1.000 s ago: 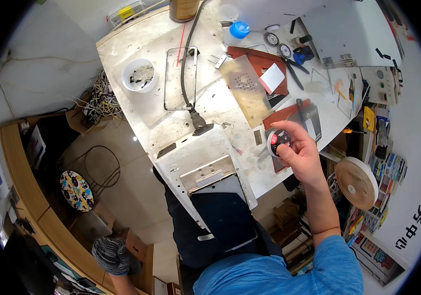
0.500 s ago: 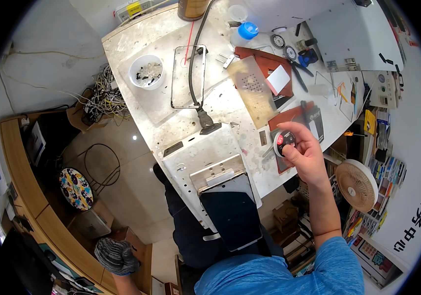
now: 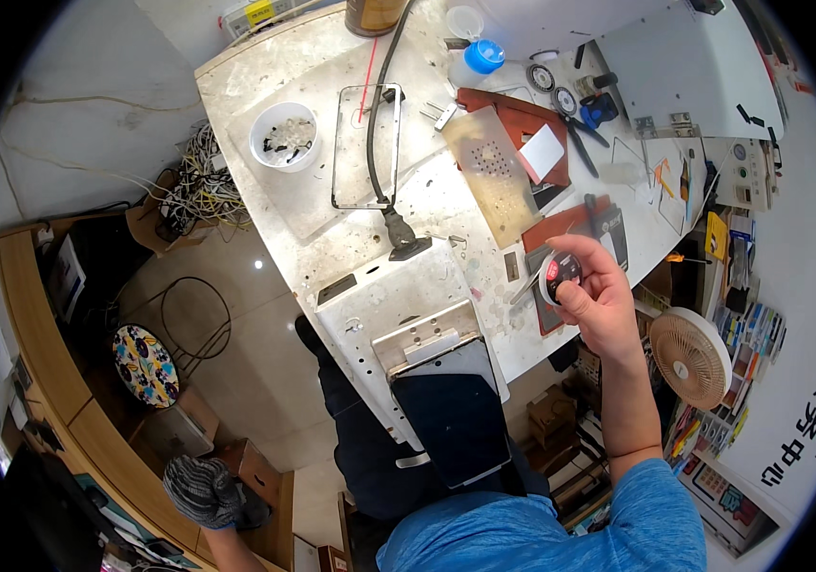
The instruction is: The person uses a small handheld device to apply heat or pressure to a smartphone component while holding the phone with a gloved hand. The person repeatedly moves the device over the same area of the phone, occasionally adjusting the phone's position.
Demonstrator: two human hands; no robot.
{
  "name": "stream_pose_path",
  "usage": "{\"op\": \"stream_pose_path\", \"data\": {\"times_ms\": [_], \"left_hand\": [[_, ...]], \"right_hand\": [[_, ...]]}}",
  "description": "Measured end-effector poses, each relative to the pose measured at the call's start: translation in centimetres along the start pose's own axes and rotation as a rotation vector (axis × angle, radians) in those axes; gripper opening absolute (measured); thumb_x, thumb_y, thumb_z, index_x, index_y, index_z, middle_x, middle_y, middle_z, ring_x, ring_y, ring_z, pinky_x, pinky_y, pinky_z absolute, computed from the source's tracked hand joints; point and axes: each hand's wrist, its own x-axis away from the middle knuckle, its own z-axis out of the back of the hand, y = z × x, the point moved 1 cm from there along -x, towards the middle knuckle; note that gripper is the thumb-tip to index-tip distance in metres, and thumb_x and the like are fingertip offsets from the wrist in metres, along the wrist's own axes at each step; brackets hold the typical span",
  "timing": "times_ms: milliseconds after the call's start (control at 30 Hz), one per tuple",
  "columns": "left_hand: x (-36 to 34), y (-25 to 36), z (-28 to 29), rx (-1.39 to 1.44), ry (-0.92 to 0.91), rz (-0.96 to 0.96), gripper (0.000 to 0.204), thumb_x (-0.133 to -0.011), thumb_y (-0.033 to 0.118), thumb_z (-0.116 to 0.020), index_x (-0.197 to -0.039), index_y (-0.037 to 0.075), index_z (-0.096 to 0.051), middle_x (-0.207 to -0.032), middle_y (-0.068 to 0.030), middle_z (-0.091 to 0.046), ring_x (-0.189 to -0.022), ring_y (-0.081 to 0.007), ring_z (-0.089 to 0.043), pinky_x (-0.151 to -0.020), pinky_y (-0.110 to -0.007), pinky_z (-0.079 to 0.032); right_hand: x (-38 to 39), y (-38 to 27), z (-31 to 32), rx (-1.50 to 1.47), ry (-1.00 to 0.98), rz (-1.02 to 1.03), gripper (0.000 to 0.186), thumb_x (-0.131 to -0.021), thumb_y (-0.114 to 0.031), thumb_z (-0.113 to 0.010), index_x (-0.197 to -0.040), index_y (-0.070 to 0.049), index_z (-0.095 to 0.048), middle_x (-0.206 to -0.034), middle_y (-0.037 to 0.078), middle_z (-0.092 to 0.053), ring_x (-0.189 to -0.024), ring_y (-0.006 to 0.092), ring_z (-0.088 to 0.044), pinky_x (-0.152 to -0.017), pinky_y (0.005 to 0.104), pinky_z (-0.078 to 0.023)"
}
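Note:
Between the thumb and fingers of my right hand point(image 3: 601, 300) is a small round spool point(image 3: 561, 276), with a white rim and a dark, partly red label. It hangs over the brown and grey mat at the bench's right edge. My left hand point(image 3: 200, 491), in a dark grey knitted glove, is far off at the lower left, beside an open cardboard box point(image 3: 257, 469); its fingers cannot be made out. In front of me, a tablet with a dark screen point(image 3: 451, 419) rests at a slant on a white metal machine point(image 3: 351, 324), which has a black power plug in its far end.
On the white bench stand a tub of small parts point(image 3: 284, 137), a thin black frame point(image 3: 336, 153), a blue-capped bottle point(image 3: 479, 62) and pliers point(image 3: 581, 148). A beige fan point(image 3: 690, 357) is at right. Tangled cables point(image 3: 200, 186) and a patterned stool point(image 3: 146, 366) lie left.
My gloved left hand has shifted left and slightly up, uncovering more of the box beside it. My right hand, still gripping the spool, has moved a little to the right.

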Motion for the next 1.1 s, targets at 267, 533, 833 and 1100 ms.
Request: {"op": "stream_pose_path", "data": {"times_ms": [267,533,833,1100], "left_hand": [[-2.6,-0.3,1.2,0.038,-0.102,-0.008,0.03,-0.091,0.033,-0.054,-0.082,0.006,-0.064,-0.088,-0.0149,-0.062,-0.085,-0.0384,-0.058,-0.083,-0.051,-0.046],[-4.5,-0.3,1.2,0.004,0.071,-0.081,0.029,-0.091,0.033,-0.055,-0.074,0.01,-0.062,-0.078,-0.0119,-0.06,-0.075,-0.0361,-0.057,-0.073,-0.049,-0.046],[-4.4,-1.3,1.5,-0.035,0.011,-0.033,0.033,-0.093,0.037,-0.053,-0.075,0.011,-0.063,-0.08,-0.0092,-0.062,-0.079,-0.0344,-0.059,-0.08,-0.05,-0.047],[-2.3,-3.1,0.8,-0.078,-0.043,-0.028,0.036,-0.094,0.039,-0.052,-0.093,0.007,-0.066,-0.104,-0.0165,-0.064,-0.097,-0.0394,-0.059,-0.091,-0.053,-0.046]], "right_hand": [[0.0,0.1,-0.2,0.044,0.031,-0.026,0.055,-0.086,-0.021,-0.072,-0.13,-0.002,-0.046,-0.087,-0.001,-0.057,-0.063,0.0019,-0.045,-0.048,0.0163,-0.032],[-0.1,0.2,0.0,0.031,-0.015,-0.028,0.047,-0.088,-0.014,-0.068,-0.129,-0.002,-0.047,-0.092,0.0,-0.058,-0.061,0.0013,-0.047,-0.049,0.016,-0.038],[-0.2,0.6,-0.3,0.016,-0.028,-0.021,0.046,-0.088,-0.014,-0.068,-0.128,-0.002,-0.048,-0.09,0.0,-0.057,-0.06,0.0017,-0.045,-0.048,0.0168,-0.035],[-0.8,0.0,-0.8,0.009,-0.013,-0.019,0.046,-0.088,-0.012,-0.067,-0.129,-0.001,-0.048,-0.09,0.001,-0.057,-0.06,0.0023,-0.047,-0.048,0.0169,-0.036]]}}
